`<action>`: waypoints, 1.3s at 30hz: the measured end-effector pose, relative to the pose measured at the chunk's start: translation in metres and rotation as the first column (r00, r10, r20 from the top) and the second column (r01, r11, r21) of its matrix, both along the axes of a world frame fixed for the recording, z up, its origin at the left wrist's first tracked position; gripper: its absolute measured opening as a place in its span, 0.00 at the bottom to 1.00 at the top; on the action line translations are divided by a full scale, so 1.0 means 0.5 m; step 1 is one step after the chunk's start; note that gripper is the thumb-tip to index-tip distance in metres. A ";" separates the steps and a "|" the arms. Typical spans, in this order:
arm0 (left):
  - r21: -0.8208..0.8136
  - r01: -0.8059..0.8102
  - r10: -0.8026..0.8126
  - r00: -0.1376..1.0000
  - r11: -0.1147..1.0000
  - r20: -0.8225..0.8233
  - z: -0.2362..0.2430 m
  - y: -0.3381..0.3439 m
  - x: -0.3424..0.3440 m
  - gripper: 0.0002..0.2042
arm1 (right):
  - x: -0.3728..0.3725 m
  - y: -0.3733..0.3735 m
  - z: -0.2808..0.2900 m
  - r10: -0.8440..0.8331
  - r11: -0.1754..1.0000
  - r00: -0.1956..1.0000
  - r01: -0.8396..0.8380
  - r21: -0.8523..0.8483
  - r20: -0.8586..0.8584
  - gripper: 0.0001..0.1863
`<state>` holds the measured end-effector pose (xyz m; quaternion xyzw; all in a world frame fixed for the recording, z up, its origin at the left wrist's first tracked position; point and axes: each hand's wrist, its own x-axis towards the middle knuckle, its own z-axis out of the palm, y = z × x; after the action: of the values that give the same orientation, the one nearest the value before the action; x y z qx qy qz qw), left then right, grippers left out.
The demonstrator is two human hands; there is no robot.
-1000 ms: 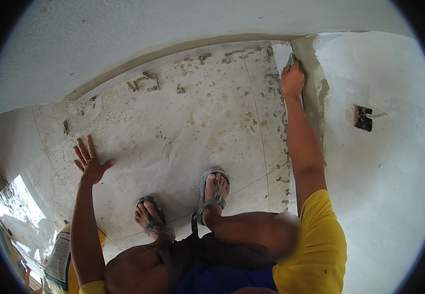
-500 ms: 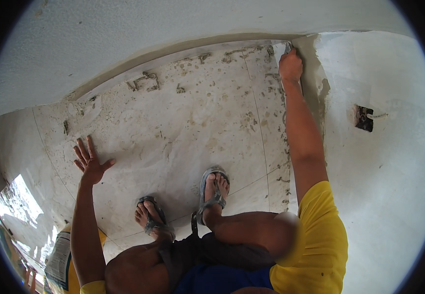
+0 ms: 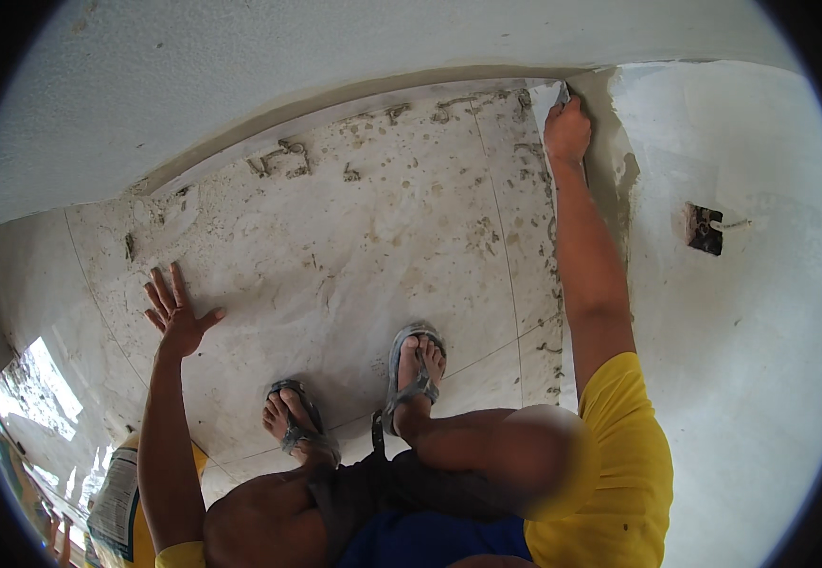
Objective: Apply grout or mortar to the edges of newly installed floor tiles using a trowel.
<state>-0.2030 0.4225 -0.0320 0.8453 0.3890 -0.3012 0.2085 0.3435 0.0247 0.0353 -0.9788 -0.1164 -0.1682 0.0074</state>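
My right hand [image 3: 568, 131] reaches into the far right corner, where the floor meets two walls. Its fingers are closed round a putty knife [image 3: 563, 93], of which only a bit of grey blade shows; the handle is hidden in my grip. Beside it, a band of grey-brown mortar [image 3: 604, 128] runs along the foot of the right wall. On the left, my left hand [image 3: 179, 317] rests on the tiled floor [image 3: 373, 256], fingers spread and nothing in them.
Mortar crumbs [image 3: 283, 159] and splashes dot the far floor. My sandalled feet [image 3: 418, 364] stand between my hands. A wall box with a wire [image 3: 705, 229] sits in the right wall. By my left forearm stands a printed bag [image 3: 113, 511]. Another mortar strip [image 3: 269, 118] edges the far wall.
My right hand has shifted very slightly toward me and to the right, still gripping the putty knife. My left hand stays where it was on the floor.
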 end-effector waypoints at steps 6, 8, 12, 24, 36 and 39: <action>-0.004 -0.016 0.016 1.000 1.000 -0.012 -0.001 0.001 0.002 0.61 | 0.003 0.007 -0.009 -0.039 0.997 0.993 0.031 -0.075 -0.114 0.11; -0.007 0.001 -0.001 1.000 1.000 -0.016 -0.002 0.000 0.004 0.61 | -0.003 -0.005 -0.022 -0.018 0.998 0.993 0.010 -0.066 -0.115 0.11; -0.001 0.000 0.000 1.000 1.000 -0.031 -0.002 0.002 0.000 0.62 | -0.009 -0.008 -0.020 -0.016 1.000 0.998 0.015 -0.018 -0.057 0.11; -0.006 -0.007 0.006 1.000 1.000 -0.021 -0.006 0.001 -0.001 0.62 | 0.019 0.003 -0.036 -0.010 0.993 0.990 -0.007 -0.116 -0.138 0.09; -0.005 -0.014 0.014 1.000 1.000 -0.004 -0.003 -0.002 0.001 0.61 | 0.022 0.006 -0.024 -0.022 0.998 0.992 0.014 -0.063 -0.123 0.09; -0.002 -0.012 0.012 1.000 1.000 -0.004 -0.004 0.001 -0.002 0.61 | 0.019 0.003 -0.022 -0.008 0.999 0.992 0.003 -0.042 -0.128 0.09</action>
<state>-0.2040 0.4229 -0.0339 0.8420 0.3943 -0.3021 0.2103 0.3531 0.0263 0.0244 -0.9879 -0.1164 -0.1024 -0.0061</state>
